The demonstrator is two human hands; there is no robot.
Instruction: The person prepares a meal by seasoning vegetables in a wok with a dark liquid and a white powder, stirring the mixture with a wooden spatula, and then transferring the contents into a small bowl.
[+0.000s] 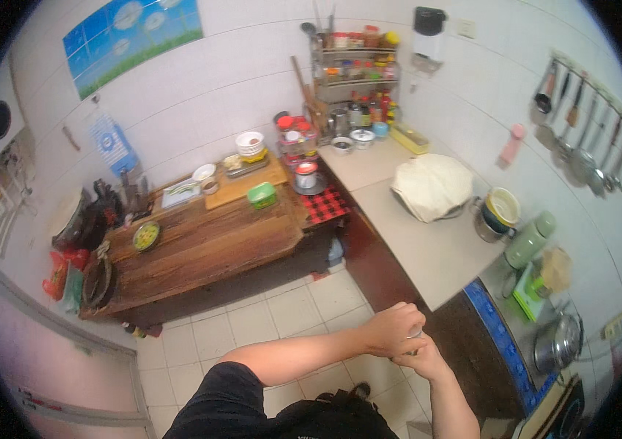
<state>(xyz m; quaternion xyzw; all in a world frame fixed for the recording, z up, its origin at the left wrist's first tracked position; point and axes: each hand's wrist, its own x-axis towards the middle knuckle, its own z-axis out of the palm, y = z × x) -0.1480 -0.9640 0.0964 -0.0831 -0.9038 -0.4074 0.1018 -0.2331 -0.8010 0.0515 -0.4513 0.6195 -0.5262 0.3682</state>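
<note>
My left hand (396, 329) and my right hand (422, 358) are together in front of my body, near the corner of the pale countertop (437, 263). Between them is a small, round-edged object (414, 332) that looks whitish or clear; the fingers cover most of it, so I cannot tell its kind. The left hand curls over its top, and the right hand's fingers close around it from below. A large cream cloth cover (433, 186) lies on the counter beyond the hands.
A wooden table (206, 241) at left bears a bowl of chopped food (146, 236), a cutting board (217, 200) and a green container (262, 195). Pots (495, 214), a green thermos (530, 240) and a metal kettle (557, 343) stand at right. A spice rack (357, 82) fills the corner.
</note>
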